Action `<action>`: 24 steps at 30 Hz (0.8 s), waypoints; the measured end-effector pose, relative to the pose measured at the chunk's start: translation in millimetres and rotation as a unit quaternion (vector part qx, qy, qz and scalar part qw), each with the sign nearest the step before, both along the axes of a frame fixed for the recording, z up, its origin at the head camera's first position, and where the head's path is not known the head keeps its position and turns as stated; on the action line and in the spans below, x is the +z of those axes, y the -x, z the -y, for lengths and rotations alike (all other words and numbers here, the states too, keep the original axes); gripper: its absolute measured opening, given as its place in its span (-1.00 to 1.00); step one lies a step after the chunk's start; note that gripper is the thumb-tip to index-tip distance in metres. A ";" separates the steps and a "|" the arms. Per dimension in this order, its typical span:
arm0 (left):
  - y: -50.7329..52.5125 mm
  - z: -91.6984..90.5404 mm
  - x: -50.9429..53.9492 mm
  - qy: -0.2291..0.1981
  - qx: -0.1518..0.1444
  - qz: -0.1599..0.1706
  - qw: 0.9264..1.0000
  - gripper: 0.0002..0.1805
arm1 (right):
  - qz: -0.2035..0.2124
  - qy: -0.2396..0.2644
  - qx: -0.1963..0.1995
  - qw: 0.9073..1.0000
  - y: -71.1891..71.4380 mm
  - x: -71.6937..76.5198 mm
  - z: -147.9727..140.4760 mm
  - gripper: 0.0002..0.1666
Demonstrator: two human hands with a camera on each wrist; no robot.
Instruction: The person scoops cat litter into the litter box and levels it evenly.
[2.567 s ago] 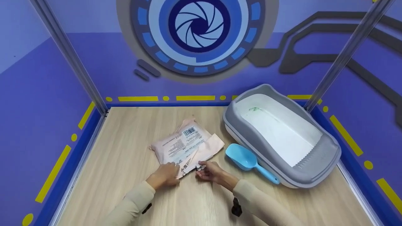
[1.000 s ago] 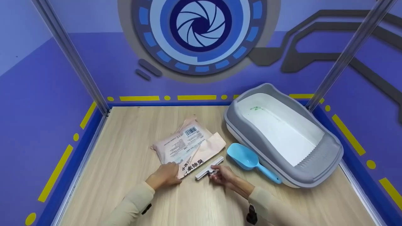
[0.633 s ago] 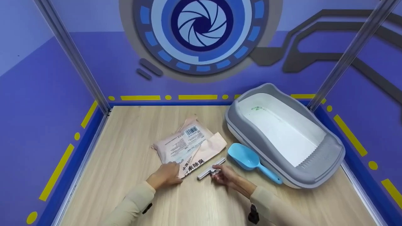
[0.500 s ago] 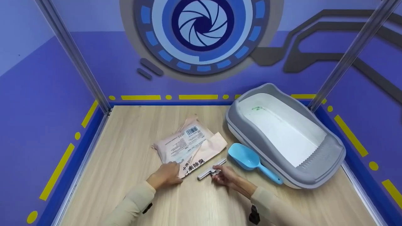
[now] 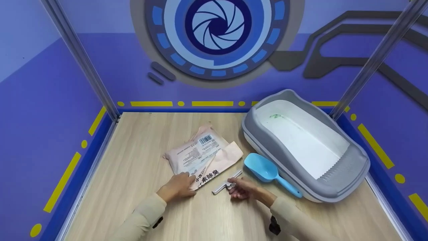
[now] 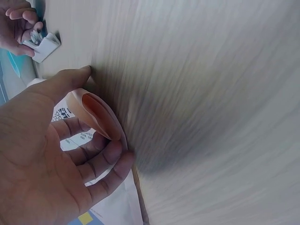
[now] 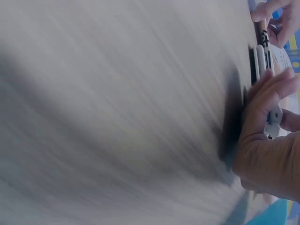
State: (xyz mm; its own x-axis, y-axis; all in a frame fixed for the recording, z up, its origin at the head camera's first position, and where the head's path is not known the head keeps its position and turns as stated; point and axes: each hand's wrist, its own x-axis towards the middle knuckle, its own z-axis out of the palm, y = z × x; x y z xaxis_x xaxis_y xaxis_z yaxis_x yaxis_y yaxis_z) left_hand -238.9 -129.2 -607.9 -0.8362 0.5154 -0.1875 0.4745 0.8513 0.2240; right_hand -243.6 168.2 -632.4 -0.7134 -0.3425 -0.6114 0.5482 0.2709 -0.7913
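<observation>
Pale pink wrapping is seen on the packet (image 5: pixel 192 155), which is laid flat on the wood-grained table (image 5: pixel 137 144), left of the grey-rimmed tray (image 5: pixel 349 179), with its printed face and barcode (image 5: pixel 205 139) turned up. Its near edge is folded over into a flap (image 5: pixel 227 157), on which large dark characters are printed. At the near left corner of this fold, the packet is held by the left hand (image 5: pixel 179 185); in the left wrist view the fingers are seen curled round the wrapping, with the thumb extended along the fold's end. By the right hand (image 5: pixel 242 188) a white clip (image 5: pixel 220 188) is gripped, its middle pinched between thumb and bent fingers. The clip's long bar is held slantwise, roughly in line with the packet's near edge and just beside it, apart from the wrapping in the head view. To the right of the clip, a blue scoop (image 5: pixel 262 167) is set down with its handle pointed toward the near right, close along the side of the tray. Inside the tray, a white floor is shown, marked with a small green patch (image 5: pixel 276 116). Both forearms are covered by beige sleeves (image 5: pixel 145 211).
</observation>
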 end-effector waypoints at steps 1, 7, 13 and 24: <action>-0.4 0.0 0.4 -0.002 0.001 0.004 1.000 -0.60 | 0.004 -0.006 0.003 1.000 0.3 0.7 -0.8 -0.48; -1.2 0.5 4.2 -0.010 0.005 0.013 1.000 -0.65 | 0.013 0.011 0.024 1.000 1.0 3.2 -3.8 -0.49; -1.0 1.7 3.9 -0.017 0.002 0.011 1.000 -0.66 | 0.015 0.026 0.025 0.999 1.3 1.5 -3.8 -0.51; -0.3 1.7 0.7 -0.021 -0.002 0.000 1.000 -0.66 | -0.006 -0.052 0.090 0.995 7.7 23.7 -5.8 -0.39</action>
